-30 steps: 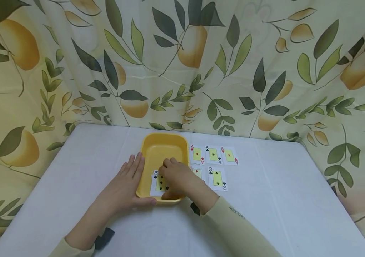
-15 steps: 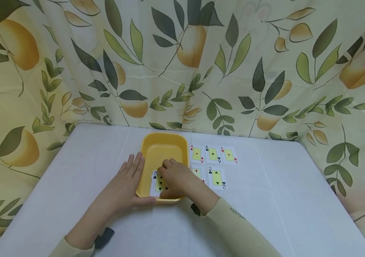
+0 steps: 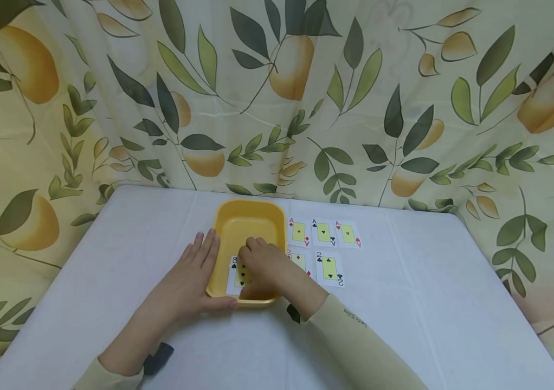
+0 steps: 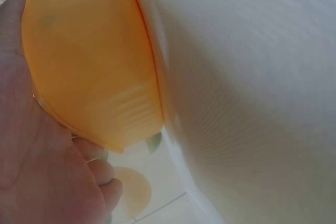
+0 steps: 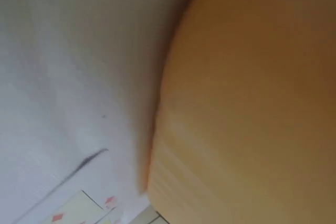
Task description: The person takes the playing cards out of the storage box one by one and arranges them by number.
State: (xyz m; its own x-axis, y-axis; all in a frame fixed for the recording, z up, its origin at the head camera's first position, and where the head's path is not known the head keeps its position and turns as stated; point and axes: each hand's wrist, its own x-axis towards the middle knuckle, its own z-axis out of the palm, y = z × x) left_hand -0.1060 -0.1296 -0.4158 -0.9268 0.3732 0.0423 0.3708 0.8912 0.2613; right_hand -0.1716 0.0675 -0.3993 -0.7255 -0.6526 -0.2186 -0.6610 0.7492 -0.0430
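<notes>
A yellow plastic tray (image 3: pixel 238 216) stands on the white table. My left hand (image 3: pixel 191 276) rests along its left side, fingers straight and the thumb on the near rim; the left wrist view shows this hand (image 4: pixel 47 166) against the tray's outer wall. Inside the tray, my right hand (image 3: pixel 264 265) curls its fingers over a three of spades playing card (image 3: pixel 234 273), the thumb at the card's near edge. The hand covers the card's right part, and its fingertips are hidden. In the right wrist view the tray wall (image 5: pixel 247 108) fills the right side.
Right of the tray lie an ace of diamonds (image 3: pixel 298 233), an ace of clubs (image 3: pixel 323 233) and an ace of hearts (image 3: pixel 348 234) in a row. Nearer are a two of diamonds (image 3: pixel 298 262), partly covered by the right arm, and a two of clubs (image 3: pixel 329 269). A patterned curtain (image 3: pixel 277 124) hangs behind.
The right hand has shifted slightly left within the tray, its thumb moving along the card's near edge, and the card has slid a little left. The left hand and tray stay put.
</notes>
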